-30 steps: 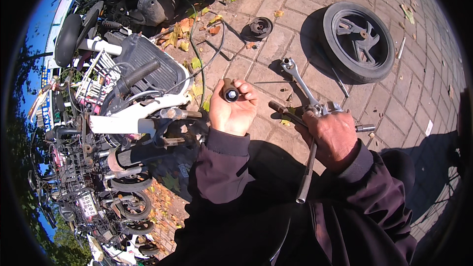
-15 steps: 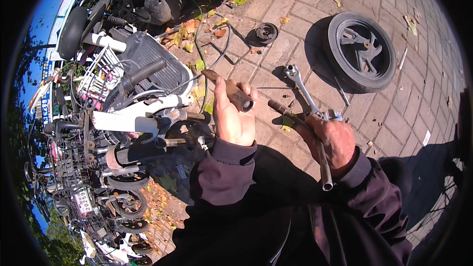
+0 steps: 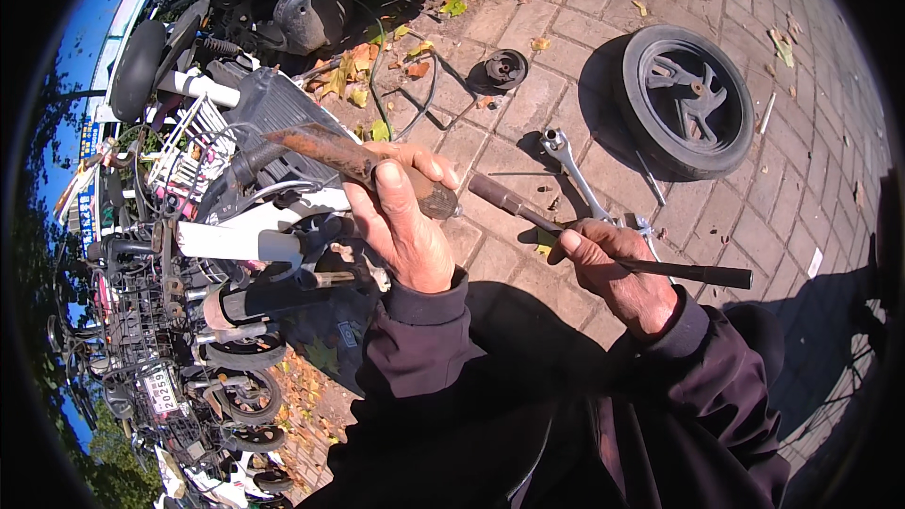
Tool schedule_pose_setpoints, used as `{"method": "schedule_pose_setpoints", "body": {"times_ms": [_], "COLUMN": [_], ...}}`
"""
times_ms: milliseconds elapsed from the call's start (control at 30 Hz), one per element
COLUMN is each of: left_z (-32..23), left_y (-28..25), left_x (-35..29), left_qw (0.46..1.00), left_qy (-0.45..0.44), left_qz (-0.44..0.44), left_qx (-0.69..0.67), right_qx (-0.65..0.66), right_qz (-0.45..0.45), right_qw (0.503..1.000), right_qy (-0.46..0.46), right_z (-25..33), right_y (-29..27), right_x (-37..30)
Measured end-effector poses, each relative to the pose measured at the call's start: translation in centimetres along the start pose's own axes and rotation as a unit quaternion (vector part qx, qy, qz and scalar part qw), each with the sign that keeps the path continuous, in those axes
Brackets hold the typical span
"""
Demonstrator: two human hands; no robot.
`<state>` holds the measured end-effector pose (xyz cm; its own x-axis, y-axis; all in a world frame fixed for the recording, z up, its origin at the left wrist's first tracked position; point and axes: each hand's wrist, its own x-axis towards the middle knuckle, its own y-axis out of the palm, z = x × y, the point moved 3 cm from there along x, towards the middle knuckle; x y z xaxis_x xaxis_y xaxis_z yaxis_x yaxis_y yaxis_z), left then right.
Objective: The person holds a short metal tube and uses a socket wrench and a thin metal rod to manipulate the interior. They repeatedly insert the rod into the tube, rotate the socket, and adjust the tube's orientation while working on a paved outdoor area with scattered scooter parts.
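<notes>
My left hand (image 3: 410, 240) is closed around a rusty metal piece (image 3: 325, 149), which tapers at one end, is thick and blunt at the other, and resembles a loose hammer head. Its tip points to the far left. Facing its blunt end, but apart from it, is the thicker brown end of a long tubular metal bar (image 3: 702, 271). The fingers of my right hand (image 3: 627, 269) wrap around the middle of that bar. Beneath my right hand, a silver ratchet wrench (image 3: 583, 177) lies on the paving, its near end partly hidden.
A small black-tyred wheel (image 3: 633, 123) lies to the right, with a thin rod (image 3: 651, 175) beside it. A round dark part (image 3: 506, 68) rests beyond my hands. On the left are a white scooter (image 3: 240, 240) and several parked bikes. Fallen leaves (image 3: 358, 66) litter the brick paving.
My left hand has shifted left and turned, bringing the rusty piece's side into view and its tip leftward. In my right hand, the bar has swung, its near end moving right and away from me.
</notes>
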<state>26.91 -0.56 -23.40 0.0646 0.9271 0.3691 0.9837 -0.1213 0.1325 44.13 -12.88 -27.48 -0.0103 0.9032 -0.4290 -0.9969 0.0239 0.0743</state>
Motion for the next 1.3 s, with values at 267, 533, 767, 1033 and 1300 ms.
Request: {"method": "schedule_pose_setpoints", "body": {"times_ms": [267,533,767,1033,1300], "left_z": [0.8,2.8,4.3,4.0,3.7], "left_y": [-0.9,-2.1,-2.8,-3.0,-1.8], "left_x": [0.1,0.1,-0.2,-0.3,-0.7], "left_qw": [0.989,0.899,0.782,0.807,0.857], "left_qy": [-0.095,-0.291,-0.383,-0.375,-0.35], "left_qz": [-0.055,-0.052,-0.078,-0.068,-0.062], "left_qx": [-0.096,-0.324,-0.485,-0.451,-0.373], "right_qx": [0.049,-0.336,-0.609,-0.573,-0.076], "right_qz": [-0.03,-0.127,-0.043,-0.065,0.064], "right_qw": [0.998,0.924,0.792,0.81,0.981], "right_qy": [0.012,-0.129,0.006,-0.103,-0.164], "right_z": [-0.9,-8.1,-20.3,-12.9,2.4], "right_y": [-0.2,0.3,3.2,3.7,2.8], "right_x": [0.2,2.5,4.7,5.9,2.3]}}
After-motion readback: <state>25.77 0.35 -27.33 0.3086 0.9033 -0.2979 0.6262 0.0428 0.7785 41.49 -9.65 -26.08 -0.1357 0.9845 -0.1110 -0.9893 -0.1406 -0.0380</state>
